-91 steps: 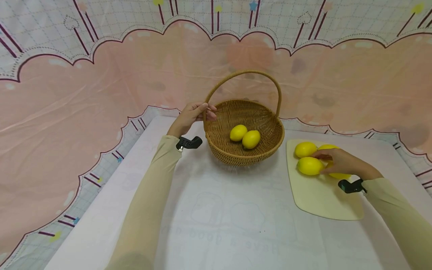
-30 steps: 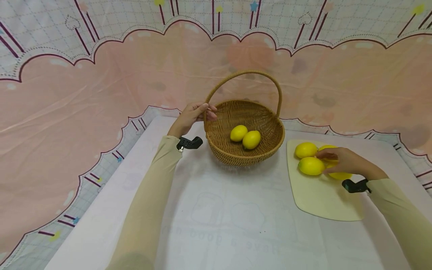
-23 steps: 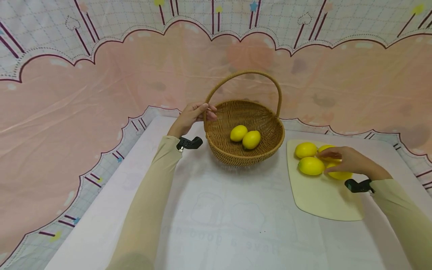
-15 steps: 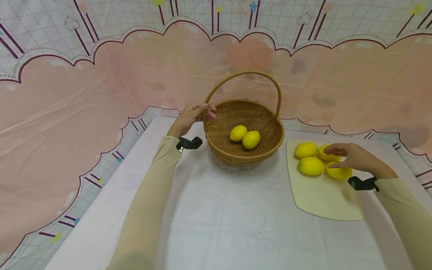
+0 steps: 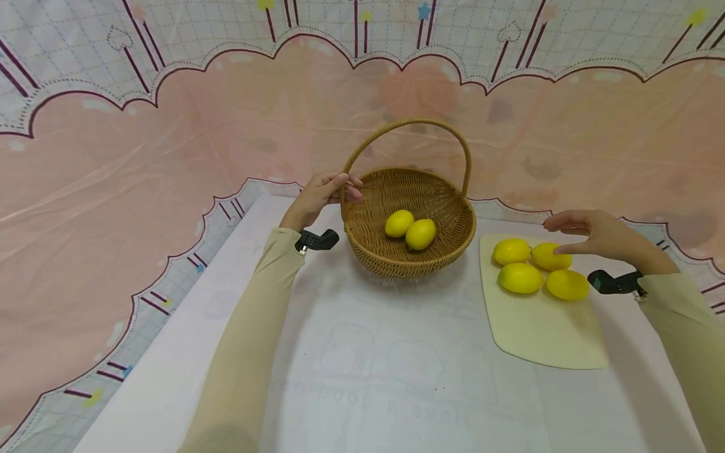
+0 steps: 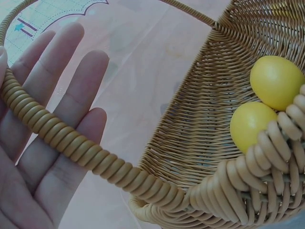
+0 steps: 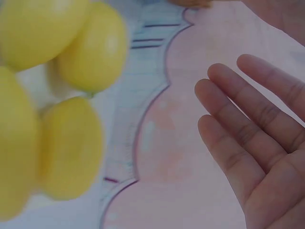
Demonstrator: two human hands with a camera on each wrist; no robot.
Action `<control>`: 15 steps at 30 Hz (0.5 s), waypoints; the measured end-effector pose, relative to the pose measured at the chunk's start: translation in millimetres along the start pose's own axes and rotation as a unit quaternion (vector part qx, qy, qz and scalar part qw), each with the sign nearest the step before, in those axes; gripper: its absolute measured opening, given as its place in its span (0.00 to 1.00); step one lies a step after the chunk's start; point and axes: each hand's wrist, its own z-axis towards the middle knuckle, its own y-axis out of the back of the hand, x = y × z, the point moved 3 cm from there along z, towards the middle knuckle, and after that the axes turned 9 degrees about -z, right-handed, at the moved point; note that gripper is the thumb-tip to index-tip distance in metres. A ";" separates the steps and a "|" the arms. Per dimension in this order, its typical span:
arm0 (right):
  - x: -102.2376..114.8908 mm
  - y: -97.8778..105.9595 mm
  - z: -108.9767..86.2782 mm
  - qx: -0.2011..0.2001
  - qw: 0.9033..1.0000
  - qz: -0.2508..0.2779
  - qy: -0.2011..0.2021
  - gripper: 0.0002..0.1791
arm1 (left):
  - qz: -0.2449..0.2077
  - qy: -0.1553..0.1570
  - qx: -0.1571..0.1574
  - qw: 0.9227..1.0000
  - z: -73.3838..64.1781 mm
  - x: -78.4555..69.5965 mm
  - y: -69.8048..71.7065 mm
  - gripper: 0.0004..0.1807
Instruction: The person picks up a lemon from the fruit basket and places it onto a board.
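Note:
A brown wicker basket with a tall arched handle stands near the back of the table. Two yellow lemons lie inside it. At the handle's left foot, my left hand holds the handle; the left wrist view shows the fingers behind the wound handle, the thumb barely in sight at the edge. To the right, several lemons sit close together on a cream board. My right hand hovers above the board's back right, fingers apart and holding nothing; its palm shows bare.
A white cloth with faint print covers the table. A pink patterned curtain hangs directly behind the basket and board and along the left side. Black wrist cameras sit on both wrists.
My right hand has let go of the lemons' cluster, rising up and back to the right. The lemons there have stayed on the board. My left hand and the basket have not moved.

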 end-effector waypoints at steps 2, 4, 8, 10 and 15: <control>7.1 5.8 6.1 -0.010 1.000 0.002 0.006 0.27 | 0.000 0.000 -0.001 1.000 0.2 0.5 0.5 0.20; 14.9 10.9 13.1 -0.018 1.000 -0.003 0.016 0.27 | -0.001 -0.001 -0.001 1.000 0.2 0.9 0.9 0.20; 31.7 18.4 27.5 -0.014 0.999 -0.017 0.031 0.27 | -0.006 -0.005 0.000 1.000 -0.1 0.9 0.9 0.20; 40.6 20.5 35.0 -0.002 0.999 -0.022 0.032 0.27 | -0.009 -0.006 0.002 1.000 -0.4 0.5 0.6 0.20; 61.2 20.9 56.4 0.026 0.998 -0.017 0.054 0.26 | -0.008 -0.005 0.002 1.000 -0.7 -0.8 -0.4 0.20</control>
